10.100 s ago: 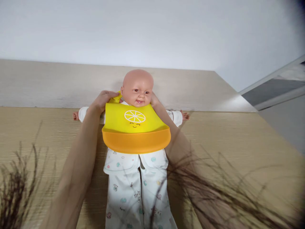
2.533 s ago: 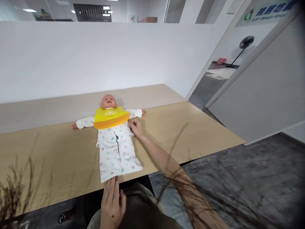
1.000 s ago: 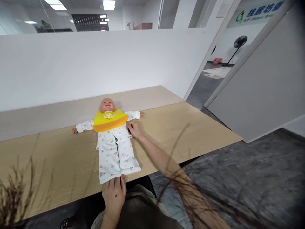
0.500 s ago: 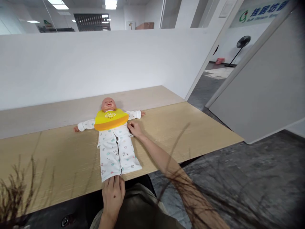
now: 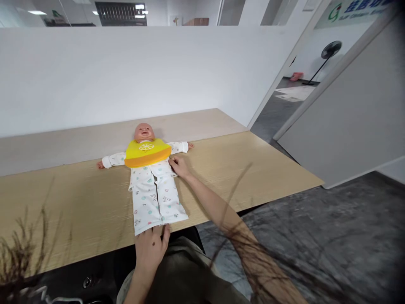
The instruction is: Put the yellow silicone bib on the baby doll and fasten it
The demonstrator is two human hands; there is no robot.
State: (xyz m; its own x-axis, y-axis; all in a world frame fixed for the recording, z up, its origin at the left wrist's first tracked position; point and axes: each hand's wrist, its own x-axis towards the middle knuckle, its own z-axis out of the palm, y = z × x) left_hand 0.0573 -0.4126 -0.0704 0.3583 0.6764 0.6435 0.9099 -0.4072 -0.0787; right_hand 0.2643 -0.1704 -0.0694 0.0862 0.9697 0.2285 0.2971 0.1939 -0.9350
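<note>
Left hand (image 5: 150,249): at the near edge of the table (image 5: 79,211), fingers flat and together, fingertips touching the hem of the doll's trousers (image 5: 156,202) where the legs end just short of that edge.
Right hand (image 5: 179,165): arm stretched out over the table, hand loosely curled, fingertips on the doll's shirt just below the bib's right corner; whether it pinches cloth I cannot tell.
Doll (image 5: 148,169): on its back, feet toward the near edge, head toward the far edge, arms spread sideways.
Bib (image 5: 147,153): yellow with an orange pocket, lying over the chest.
Open room: bare table on both sides of the doll, wider on the left; right edge well apart from the right hand.
Far edge: a paler table strip (image 5: 79,139) against a white wall (image 5: 126,71).
</note>
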